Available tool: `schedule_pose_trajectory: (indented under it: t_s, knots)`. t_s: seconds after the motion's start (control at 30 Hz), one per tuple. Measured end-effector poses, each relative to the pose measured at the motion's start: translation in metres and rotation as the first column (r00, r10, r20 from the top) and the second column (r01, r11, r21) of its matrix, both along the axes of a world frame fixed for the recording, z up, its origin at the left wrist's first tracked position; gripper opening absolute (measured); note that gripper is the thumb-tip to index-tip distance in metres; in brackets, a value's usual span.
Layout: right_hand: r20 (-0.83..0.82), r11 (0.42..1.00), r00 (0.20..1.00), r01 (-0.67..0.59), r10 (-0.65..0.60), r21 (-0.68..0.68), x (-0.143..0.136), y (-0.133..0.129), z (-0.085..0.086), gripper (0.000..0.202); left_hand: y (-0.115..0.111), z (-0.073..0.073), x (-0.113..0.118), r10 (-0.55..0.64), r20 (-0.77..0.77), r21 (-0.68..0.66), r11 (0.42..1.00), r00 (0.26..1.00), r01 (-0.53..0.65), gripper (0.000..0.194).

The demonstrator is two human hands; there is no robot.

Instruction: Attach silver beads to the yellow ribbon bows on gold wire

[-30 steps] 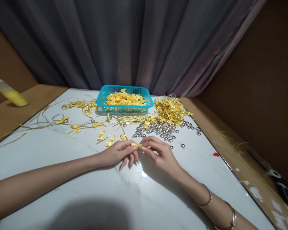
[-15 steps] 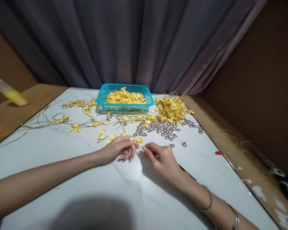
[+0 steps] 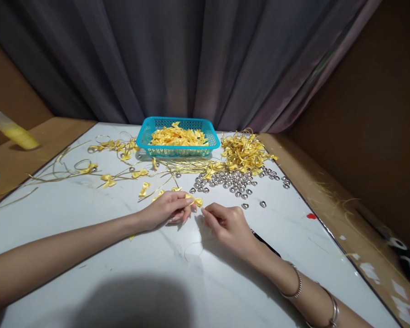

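Left hand (image 3: 168, 207) grips one bow (image 3: 198, 202); right hand (image 3: 230, 228) pinches closed alongside. Corded bows (image 3: 246, 154), centre-right, look finished; basket bows (image 3: 179, 135), cordless.

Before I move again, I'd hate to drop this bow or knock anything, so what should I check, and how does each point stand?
1. Left hand grips the yellow ribbon bow: ok, held at one end.
2. Right hand has hold of something: cannot tell; thumb and forefinger pinch beside the bow, but the spot is too small.
3. Silver beads out of the gap between the hands: ok, they lie beyond.
4. Right forearm has clear space: not ok; a slim black item shows alongside, partly hidden.
5. Teal basket upright: ok, holding more bows.
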State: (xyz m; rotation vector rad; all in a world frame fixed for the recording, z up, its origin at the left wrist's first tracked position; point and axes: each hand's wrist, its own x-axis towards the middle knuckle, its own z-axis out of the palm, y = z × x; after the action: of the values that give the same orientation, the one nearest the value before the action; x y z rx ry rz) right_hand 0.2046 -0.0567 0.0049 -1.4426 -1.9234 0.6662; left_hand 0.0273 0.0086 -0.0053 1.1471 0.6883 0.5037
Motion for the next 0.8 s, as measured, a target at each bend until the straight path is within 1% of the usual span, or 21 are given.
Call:
schedule_pose_trajectory:
  t_s: [0.37, 0.63, 0.8]
  knots:
    - [0.0, 1.0, 1.0, -0.027, 0.027, 0.005, -0.0009, 0.0021, -0.0008, 0.029, 0.0003, 0.0032, 0.0019, -0.013, 0.014, -0.027, 1.0, 1.0, 0.014, 0.025]
    - [-0.003, 0.999, 0.999, -0.043, 0.043, 0.017, -0.0009, 0.0014, -0.0019, 0.028, 0.0002, 0.0025, 0.001, -0.024, 0.012, -0.029, 0.999, 1.0, 0.025, 0.026]
    - [0.053, 0.993, 0.996, -0.078, 0.074, 0.087, -0.0011, -0.0002, -0.0039, 0.024, 0.0003, 0.0039, 0.001, -0.023, 0.001, -0.029, 0.999, 1.0, 0.023, 0.026]
